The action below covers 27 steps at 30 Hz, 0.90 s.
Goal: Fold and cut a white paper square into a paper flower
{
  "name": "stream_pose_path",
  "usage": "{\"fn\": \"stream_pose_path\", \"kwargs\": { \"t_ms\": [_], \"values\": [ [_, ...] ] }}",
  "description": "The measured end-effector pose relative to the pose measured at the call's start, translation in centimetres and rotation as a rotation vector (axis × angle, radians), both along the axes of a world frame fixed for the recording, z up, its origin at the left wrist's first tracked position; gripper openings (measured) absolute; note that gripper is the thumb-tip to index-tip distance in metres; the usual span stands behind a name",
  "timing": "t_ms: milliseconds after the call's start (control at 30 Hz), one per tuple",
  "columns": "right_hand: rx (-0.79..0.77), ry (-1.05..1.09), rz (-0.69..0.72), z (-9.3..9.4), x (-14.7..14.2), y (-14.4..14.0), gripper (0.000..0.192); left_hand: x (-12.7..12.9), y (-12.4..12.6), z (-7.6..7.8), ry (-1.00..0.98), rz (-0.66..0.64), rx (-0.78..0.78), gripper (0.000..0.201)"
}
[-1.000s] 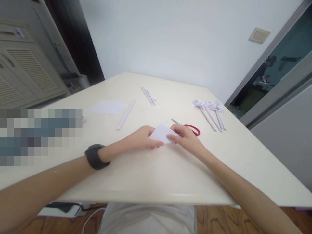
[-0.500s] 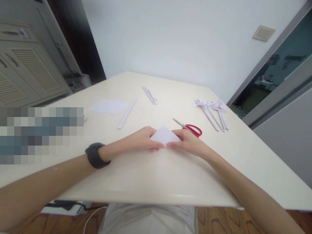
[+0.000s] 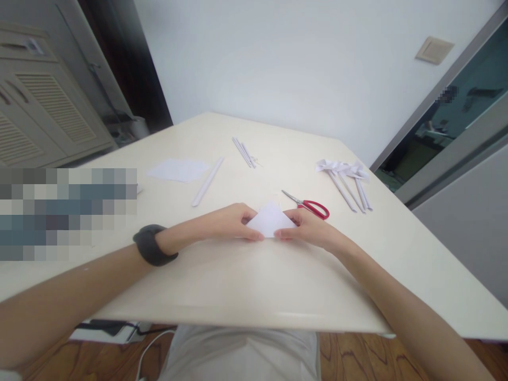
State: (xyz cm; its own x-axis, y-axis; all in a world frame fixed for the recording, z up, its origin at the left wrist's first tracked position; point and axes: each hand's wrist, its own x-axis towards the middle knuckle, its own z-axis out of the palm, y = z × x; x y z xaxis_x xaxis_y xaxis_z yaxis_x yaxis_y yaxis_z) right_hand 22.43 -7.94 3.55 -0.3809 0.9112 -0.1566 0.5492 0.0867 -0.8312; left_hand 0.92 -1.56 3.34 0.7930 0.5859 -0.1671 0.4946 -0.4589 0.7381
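Note:
A small piece of white paper (image 3: 271,221) with a pointed top edge is held between both hands, near the middle of the table. My left hand (image 3: 242,223) pinches its left side, thumb in front and the other fingers behind. On the right side, my right hand (image 3: 304,226) grips it the same way, and the two thumbs lie a little apart along the lower edge. Red-handled scissors (image 3: 313,207) lie just beyond my right hand, blades pointing to the far left. A rolled paper tube (image 3: 208,182) rests beyond my left forearm.
Flat white paper sheets (image 3: 178,169) lie at the left of the white table (image 3: 246,296). Thin paper rolls (image 3: 243,152) with small scraps lie toward the back. Several paper tubes (image 3: 343,190) topped with folded paper (image 3: 341,168) lie at the right.
My thumbs have slid slightly apart along the paper's lower edge, which now shows as a straight line. The paper stays in both hands at the same place.

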Motion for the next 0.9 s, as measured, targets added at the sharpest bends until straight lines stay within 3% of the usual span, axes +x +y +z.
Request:
{"fn": "stream_pose_path", "kwargs": {
  "t_ms": [233,533,900],
  "values": [
    [-0.049,0.039,0.041,-0.1,-0.2,0.0,0.017,0.1,-0.4,0.1,0.019,0.007,-0.056,0.024],
    [0.012,0.069,0.008,0.7,0.3,0.2,0.012,-0.1,0.0,0.5,-0.061,0.031,-0.157,0.021],
    [0.039,0.111,-0.099,1.9,1.4,0.4,0.020,-0.7,0.3,2.2,-0.214,0.195,-0.102,0.022]
  ]
}}
